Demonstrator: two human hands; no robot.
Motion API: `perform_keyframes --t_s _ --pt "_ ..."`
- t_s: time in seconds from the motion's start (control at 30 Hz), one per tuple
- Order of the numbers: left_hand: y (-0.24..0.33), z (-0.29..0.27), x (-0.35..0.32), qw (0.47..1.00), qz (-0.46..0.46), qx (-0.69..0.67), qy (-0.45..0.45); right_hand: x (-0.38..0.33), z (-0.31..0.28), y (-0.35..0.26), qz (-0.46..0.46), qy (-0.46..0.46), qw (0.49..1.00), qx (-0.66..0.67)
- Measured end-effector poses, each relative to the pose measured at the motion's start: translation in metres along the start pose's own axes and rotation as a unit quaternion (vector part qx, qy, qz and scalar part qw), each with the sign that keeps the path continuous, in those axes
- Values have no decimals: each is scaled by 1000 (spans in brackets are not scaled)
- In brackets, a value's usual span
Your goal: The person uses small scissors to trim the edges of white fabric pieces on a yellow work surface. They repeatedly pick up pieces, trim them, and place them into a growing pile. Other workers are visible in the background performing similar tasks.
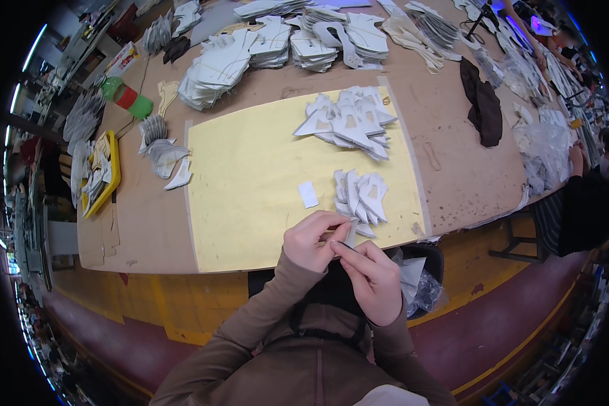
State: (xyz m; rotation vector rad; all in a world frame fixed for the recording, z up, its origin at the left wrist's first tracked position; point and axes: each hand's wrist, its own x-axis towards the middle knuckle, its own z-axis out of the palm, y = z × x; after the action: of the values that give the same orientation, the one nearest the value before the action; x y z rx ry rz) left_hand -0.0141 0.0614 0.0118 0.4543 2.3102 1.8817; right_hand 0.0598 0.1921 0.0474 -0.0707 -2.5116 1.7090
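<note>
Close together at the near edge of the yellow mat (250,176), both hands pinch one small white cut piece (347,237); the left hand (311,240) curls its fingers around it from the left, while the right hand (372,277) presses thumb and forefinger narrowly onto what looks like a thin dark tool against the piece, too small to tell; just beyond the fingers, on the mat, lies a fanned stack of white shaped pieces (360,195), too overlapped to count; left of that stack sits one small white rectangle (308,194); at the mat's far right corner rests a second, larger fanned heap (350,122); beyond the mat's far edge several taller stacks (277,44) crowd the brown table (149,223); left of the mat, one yellow tray (113,172) holds more white pieces; beyond it lies one green bottle with a red band (127,97); right of the mat a dark cloth (484,101) lies crumpled, and clear plastic bags (541,149) sit farther right.
</note>
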Motion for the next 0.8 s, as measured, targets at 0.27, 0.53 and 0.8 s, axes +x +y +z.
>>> perform_keyframes --t_s 0.27,0.53,0.8 --pt "-10 -12 -4 976 -127 -170 -58 -3 -14 11 -1 24 1000 -10" --pt "-3 0 -2 988 -50 -130 -64 6 -16 30 23 147 989 17" --pt "-16 -20 5 996 -55 -72 24 51 -31 72 0 252 966 -53"
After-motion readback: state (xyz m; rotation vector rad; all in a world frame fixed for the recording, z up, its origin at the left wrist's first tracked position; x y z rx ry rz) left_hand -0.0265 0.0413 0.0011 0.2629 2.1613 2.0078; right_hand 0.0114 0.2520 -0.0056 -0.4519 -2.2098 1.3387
